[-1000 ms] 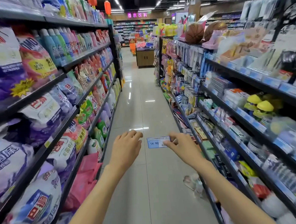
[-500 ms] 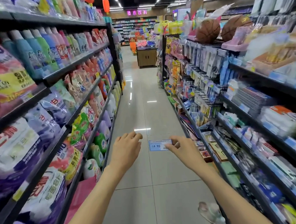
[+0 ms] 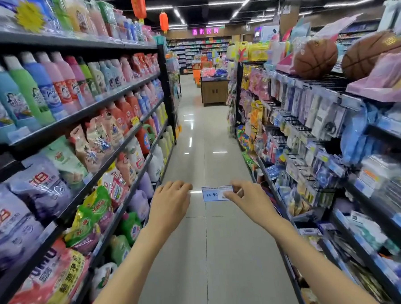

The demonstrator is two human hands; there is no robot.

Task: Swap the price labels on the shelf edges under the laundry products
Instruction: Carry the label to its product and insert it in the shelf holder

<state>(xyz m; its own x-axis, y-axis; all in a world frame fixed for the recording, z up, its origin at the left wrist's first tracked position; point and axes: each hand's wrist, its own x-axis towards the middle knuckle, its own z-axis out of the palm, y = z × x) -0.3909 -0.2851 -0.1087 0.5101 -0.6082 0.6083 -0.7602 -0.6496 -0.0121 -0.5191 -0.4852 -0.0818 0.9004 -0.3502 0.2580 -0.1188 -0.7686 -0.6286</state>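
A small blue and white price label (image 3: pixel 212 194) reading 14.90 is pinched by its right end between the thumb and fingers of my right hand (image 3: pixel 249 200), held out over the aisle floor. My left hand (image 3: pixel 171 203) floats just left of the label with fingers curled downward and nothing in it, not touching the label. The laundry shelves (image 3: pixel 107 156) run along my left, stacked with detergent bags (image 3: pixel 41 183) and bottles (image 3: pixel 45 90). Their dark shelf edges carry small labels, blurred here.
A shelf unit (image 3: pixel 312 169) of hanging stationery and small goods lines the right side, with basketballs (image 3: pixel 315 58) on top. The tiled aisle (image 3: pixel 212 255) stretches ahead to a brown wooden counter (image 3: pixel 215 91). Red lanterns (image 3: pixel 163 21) hang overhead.
The view has advanced along the aisle, and nearer shelf goods slid past on both sides. Both hands keep the same pose, with the label still pinched in my right hand.
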